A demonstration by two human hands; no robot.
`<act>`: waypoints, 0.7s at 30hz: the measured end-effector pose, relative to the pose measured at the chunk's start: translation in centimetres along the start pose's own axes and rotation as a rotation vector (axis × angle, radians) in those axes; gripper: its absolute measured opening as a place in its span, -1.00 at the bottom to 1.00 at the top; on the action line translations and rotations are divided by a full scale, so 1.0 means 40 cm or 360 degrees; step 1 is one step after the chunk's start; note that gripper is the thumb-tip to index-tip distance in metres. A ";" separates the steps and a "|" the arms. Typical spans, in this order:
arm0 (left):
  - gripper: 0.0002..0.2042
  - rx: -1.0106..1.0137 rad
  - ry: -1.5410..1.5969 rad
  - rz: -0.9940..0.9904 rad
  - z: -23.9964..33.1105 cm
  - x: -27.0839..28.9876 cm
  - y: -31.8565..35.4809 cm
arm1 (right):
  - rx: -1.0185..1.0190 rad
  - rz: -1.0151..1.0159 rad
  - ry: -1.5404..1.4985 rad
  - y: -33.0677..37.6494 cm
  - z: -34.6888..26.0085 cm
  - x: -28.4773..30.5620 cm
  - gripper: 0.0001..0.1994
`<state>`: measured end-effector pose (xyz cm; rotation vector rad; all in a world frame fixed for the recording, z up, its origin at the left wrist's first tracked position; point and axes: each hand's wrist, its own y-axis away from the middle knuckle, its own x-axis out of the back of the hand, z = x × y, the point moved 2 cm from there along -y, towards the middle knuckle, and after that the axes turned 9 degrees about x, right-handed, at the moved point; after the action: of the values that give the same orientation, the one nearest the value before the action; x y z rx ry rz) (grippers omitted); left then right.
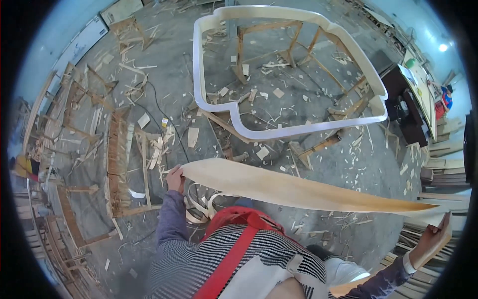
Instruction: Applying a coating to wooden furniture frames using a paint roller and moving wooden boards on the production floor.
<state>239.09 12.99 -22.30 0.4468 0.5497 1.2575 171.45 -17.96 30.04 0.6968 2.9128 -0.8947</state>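
Strip [294, 191] stretches between the two hands across the middle and lower right of the frame, its long axis running from centre left down toward the lower right. The left hand [176, 179] has its fingers closed on the left end; the right hand [434, 242] pinches the far end, though exactly how each finger sits there is too small to tell. From the left fingers the strip leads off to the right; from the right fingers it leads up and to the left. Above it, in the upper centre, stands the ring [308, 130], apart from the strip in the picture, with the left hand the nearer of the two to its edge.

The strip looks thin and flexible, perhaps veneer or thin board: smooth, matt and pale tan, broad toward the left, tapering and twisting toward the right, where a deeper tan face shows. The ring is a closed band with rounded corners and stepped notches, whitish along its rim and cream inside, with rough wooden legs [240, 55] in view within it. Grey floor [174, 65] lies under them, littered with chips and shavings. Coarse wooden frames [117, 159] fill the left side; curled offcuts [199, 212] lie below the left hand.
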 end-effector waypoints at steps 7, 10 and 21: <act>-0.79 -0.0288 -0.0470 0.0036 0.129 -0.165 0.061 | -0.0294 -0.0357 -0.0018 -0.308 0.293 0.087 -0.82; -0.74 -0.0530 -0.0671 0.0047 0.229 -0.304 0.197 | -0.0494 -0.0215 -0.0023 -0.398 0.417 0.082 -0.79; -0.78 -0.1053 0.0409 0.0359 0.246 -0.716 0.625 | -0.0994 -0.0388 -0.0616 -0.900 1.072 0.292 -0.65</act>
<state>220.08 -8.54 4.46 -0.2179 0.2705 1.6360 140.96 -62.70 11.58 0.1087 2.7011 -0.0674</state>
